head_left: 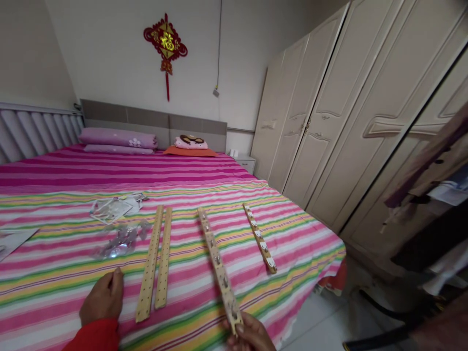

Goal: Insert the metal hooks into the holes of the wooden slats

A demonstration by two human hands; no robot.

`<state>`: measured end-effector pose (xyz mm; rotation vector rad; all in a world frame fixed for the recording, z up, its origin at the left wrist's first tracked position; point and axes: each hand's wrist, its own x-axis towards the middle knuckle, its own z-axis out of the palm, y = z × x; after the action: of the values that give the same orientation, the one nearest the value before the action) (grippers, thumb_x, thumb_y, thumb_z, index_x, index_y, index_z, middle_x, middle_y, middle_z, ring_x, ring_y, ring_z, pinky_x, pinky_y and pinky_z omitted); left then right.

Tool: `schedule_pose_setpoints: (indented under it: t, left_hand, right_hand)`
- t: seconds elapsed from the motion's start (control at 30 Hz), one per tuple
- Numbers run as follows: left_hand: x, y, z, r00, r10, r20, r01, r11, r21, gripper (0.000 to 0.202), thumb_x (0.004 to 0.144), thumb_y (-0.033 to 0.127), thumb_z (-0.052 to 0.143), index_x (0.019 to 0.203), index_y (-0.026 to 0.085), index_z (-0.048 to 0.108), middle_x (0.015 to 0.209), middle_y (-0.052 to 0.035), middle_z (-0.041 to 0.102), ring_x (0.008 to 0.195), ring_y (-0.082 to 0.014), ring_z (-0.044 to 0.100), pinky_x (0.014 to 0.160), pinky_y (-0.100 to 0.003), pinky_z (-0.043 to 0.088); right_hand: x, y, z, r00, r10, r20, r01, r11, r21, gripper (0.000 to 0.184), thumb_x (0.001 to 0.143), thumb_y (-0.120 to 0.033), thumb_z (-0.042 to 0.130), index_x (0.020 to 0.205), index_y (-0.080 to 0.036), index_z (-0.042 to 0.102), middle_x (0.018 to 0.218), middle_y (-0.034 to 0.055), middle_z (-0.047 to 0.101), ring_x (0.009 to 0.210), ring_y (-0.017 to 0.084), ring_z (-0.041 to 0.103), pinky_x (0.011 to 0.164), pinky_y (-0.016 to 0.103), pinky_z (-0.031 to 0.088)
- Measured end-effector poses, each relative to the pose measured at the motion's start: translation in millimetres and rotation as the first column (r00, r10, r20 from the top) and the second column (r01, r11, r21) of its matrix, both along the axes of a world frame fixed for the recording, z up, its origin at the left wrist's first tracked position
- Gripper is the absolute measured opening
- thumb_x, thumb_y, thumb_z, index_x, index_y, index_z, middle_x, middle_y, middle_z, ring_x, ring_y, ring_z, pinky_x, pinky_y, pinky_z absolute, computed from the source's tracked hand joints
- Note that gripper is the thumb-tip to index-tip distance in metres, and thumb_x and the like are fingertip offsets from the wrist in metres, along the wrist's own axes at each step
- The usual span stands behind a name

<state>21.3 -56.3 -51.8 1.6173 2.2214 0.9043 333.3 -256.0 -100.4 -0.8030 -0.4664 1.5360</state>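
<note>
My right hand (250,334) grips the near end of a long wooden strip (215,258) with metal hooks along its face; its far end points away over the bed. My left hand (104,297), in a red sleeve, is closed low over the striped sheet, and whatever its fingers may hold is hidden. Just right of it lie two bare wooden strips with rows of small holes, a longer one (149,265) and a shorter one (164,258). Farther right rests another wooden strip (259,236) carrying several white pieces.
Clear plastic packaging (122,239) and small bags (117,207) lie beyond my left hand. A folded purple quilt (119,138) and a pink bundle (190,142) sit by the headboard (146,117). Wardrobes (329,122) line the right, with hanging clothes (438,195) nearer.
</note>
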Motion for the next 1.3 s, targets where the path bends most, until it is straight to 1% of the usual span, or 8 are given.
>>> schedule_pose_setpoints:
  t: [0.13, 0.27, 0.43, 0.7, 0.83, 1.1, 1.2, 1.3]
  left_hand:
    - [0, -1, 1.6, 1.000, 0.007, -0.023, -0.006, 1.000, 0.017, 0.038, 0.080, 0.052, 0.035, 0.071, 0.022, 0.055, 0.075, -0.0065, 0.059, 0.056, -0.0175, 0.047, 0.050, -0.027, 0.033]
    - [-2, 4, -1.0, 1.000, 0.012, -0.006, -0.012, 0.999, -0.048, 0.033, 0.079, 0.052, 0.038, 0.070, 0.025, 0.055, 0.074, -0.0046, 0.059, 0.059, -0.0194, 0.049, 0.050, -0.027, 0.034]
    - [-5, 10, -2.9, 0.998, 0.057, 0.018, -0.055, 0.993, -0.103, 0.028, 0.079, 0.049, 0.039, 0.066, 0.028, 0.053, 0.071, 0.0003, 0.059, 0.062, -0.0188, 0.051, 0.050, -0.025, 0.035]
    - [-4, 9, -3.0, 0.998, 0.065, -0.017, -0.067, 0.992, -0.107, 0.028, 0.079, 0.048, 0.041, 0.062, 0.028, 0.050, 0.062, 0.0023, 0.053, 0.056, -0.0160, 0.047, 0.047, -0.022, 0.032]
    - [-3, 9, -3.0, 0.995, 0.094, -0.027, -0.096, 0.992, -0.085, 0.029, 0.080, 0.049, 0.040, 0.063, 0.028, 0.050, 0.063, 0.0026, 0.053, 0.054, -0.0153, 0.046, 0.045, -0.021, 0.030]
    - [-5, 11, -4.3, 0.998, 0.049, -0.026, -0.050, 0.997, -0.056, 0.026, 0.079, 0.044, 0.045, 0.065, 0.025, 0.055, 0.068, 0.0011, 0.057, 0.059, -0.0161, 0.050, 0.047, -0.022, 0.033]
    - [-2, 4, -3.7, 0.999, 0.018, -0.033, -0.020, 0.999, -0.037, 0.032, 0.082, 0.047, 0.040, 0.070, 0.023, 0.056, 0.072, -0.0017, 0.058, 0.060, -0.0157, 0.049, 0.049, -0.023, 0.034]
    - [3, -1, -7.3, 0.998, 0.042, -0.038, -0.040, 0.998, 0.053, 0.034, 0.084, 0.048, 0.037, 0.075, 0.022, 0.057, 0.077, -0.0037, 0.059, 0.063, -0.0153, 0.049, 0.051, -0.023, 0.032]
  right_hand:
    - [28, 12, 27.6, 0.982, -0.174, 0.070, 0.174, 0.985, 0.007, 0.027, 0.064, -0.023, 0.078, 0.087, -0.012, 0.071, 0.086, 0.0086, 0.070, 0.058, 0.010, 0.061, 0.054, 0.019, 0.048]
    - [53, 24, 36.9, 0.953, -0.274, 0.128, 0.275, 0.961, 0.009, 0.025, 0.066, -0.022, 0.077, 0.087, -0.012, 0.071, 0.089, 0.0095, 0.072, 0.061, 0.010, 0.062, 0.059, 0.020, 0.051]
    - [72, 34, 33.3, 0.926, -0.353, 0.131, 0.355, 0.935, 0.014, 0.026, 0.066, -0.021, 0.077, 0.089, -0.011, 0.071, 0.090, 0.0116, 0.073, 0.063, 0.013, 0.064, 0.060, 0.022, 0.052]
    - [87, 37, 25.6, 0.919, -0.381, 0.098, 0.381, 0.924, 0.019, 0.023, 0.066, -0.021, 0.077, 0.087, -0.012, 0.071, 0.091, 0.0104, 0.073, 0.065, 0.011, 0.065, 0.063, 0.017, 0.053]
    - [92, 37, 20.1, 0.919, -0.386, 0.077, 0.386, 0.922, 0.008, 0.026, 0.065, -0.022, 0.078, 0.088, -0.011, 0.071, 0.094, 0.0113, 0.073, 0.074, 0.013, 0.068, 0.068, 0.017, 0.055]
    - [102, 34, 12.2, 0.905, -0.420, 0.066, 0.421, 0.907, -0.005, 0.023, 0.066, -0.019, 0.078, 0.086, -0.010, 0.072, 0.092, 0.0113, 0.074, 0.077, 0.014, 0.069, 0.071, 0.017, 0.056]
    - [104, 33, 6.0, 0.898, -0.439, -0.002, 0.439, 0.898, -0.036, 0.024, 0.066, -0.015, 0.077, 0.088, -0.010, 0.072, 0.094, 0.0107, 0.073, 0.081, 0.016, 0.069, 0.071, 0.017, 0.057]
    - [95, 30, 0.6, 0.898, -0.407, -0.165, 0.397, 0.913, -0.094, 0.029, 0.066, -0.013, 0.076, 0.094, -0.012, 0.070, 0.100, 0.0099, 0.072, 0.087, 0.014, 0.069, 0.074, 0.016, 0.056]
